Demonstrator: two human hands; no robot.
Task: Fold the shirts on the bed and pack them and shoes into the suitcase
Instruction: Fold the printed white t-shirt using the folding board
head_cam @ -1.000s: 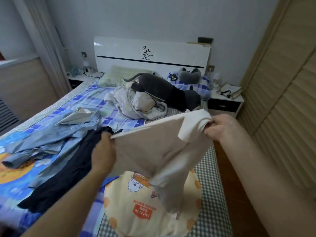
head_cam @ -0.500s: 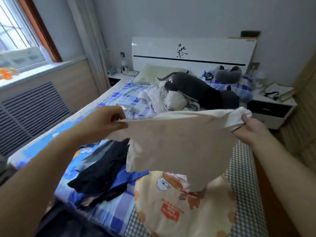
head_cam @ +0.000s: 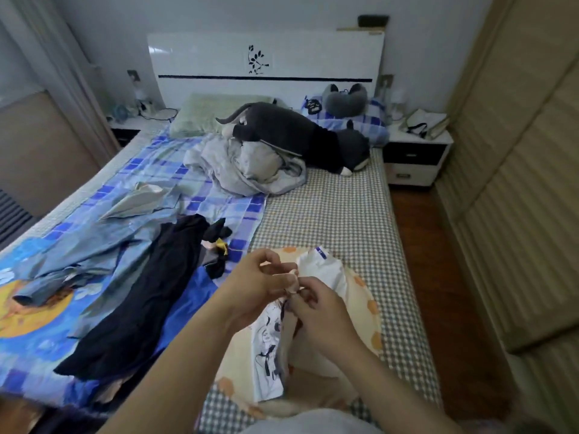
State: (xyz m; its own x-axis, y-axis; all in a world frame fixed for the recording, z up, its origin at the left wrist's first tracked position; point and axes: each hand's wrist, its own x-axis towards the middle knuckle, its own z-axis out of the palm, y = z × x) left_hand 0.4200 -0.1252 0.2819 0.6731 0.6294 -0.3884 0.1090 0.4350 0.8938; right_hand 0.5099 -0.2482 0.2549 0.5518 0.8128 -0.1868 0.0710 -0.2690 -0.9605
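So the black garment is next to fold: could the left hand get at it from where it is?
Probably yes: the black garment lies uncovered just beside the left hand, but that hand is pinching the white shirt and must let go first.

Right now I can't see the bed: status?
Left hand and right hand pinch white shirt together. Black shirt unfolded alongside. Nothing blocking.
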